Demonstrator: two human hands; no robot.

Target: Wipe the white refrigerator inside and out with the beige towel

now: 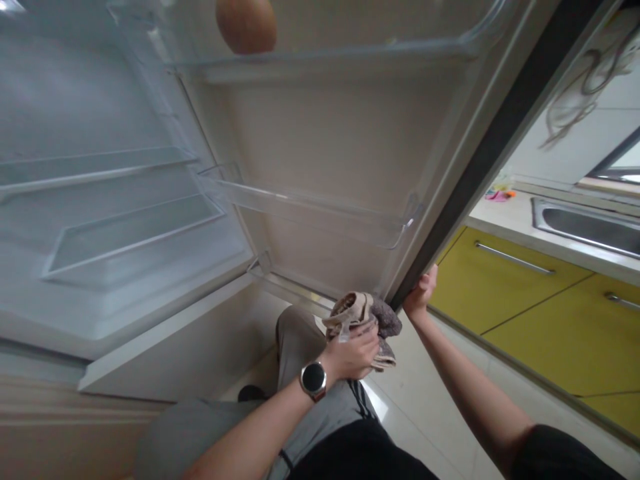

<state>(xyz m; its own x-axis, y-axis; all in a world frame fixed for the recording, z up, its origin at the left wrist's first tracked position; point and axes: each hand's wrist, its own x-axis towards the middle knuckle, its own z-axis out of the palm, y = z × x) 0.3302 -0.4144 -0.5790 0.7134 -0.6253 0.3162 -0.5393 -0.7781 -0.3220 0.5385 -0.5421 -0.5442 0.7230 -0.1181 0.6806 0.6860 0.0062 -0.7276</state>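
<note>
A bunched brown and beige cloth (387, 320) is gripped in my left hand (353, 353), at the lower end of the open refrigerator door (325, 140). It is close to the lowest clear door shelf (290, 290); whether they touch I cannot tell. My right hand (423, 297) is closed round the door's outer edge near its bottom corner, its fingers partly hidden. Higher on the door's inner side sits a clear middle shelf (310, 210). A brown egg (247, 27) rests in the top door shelf (340, 63).
To the left stands the refrigerator's interior with glass shelves (135, 223). Right of the door are yellow cabinets (505, 287) under a counter with a metal sink (590, 223). Cables (575, 113) hang above. My bent legs (300, 340) are below the door, over a tiled floor (425, 400).
</note>
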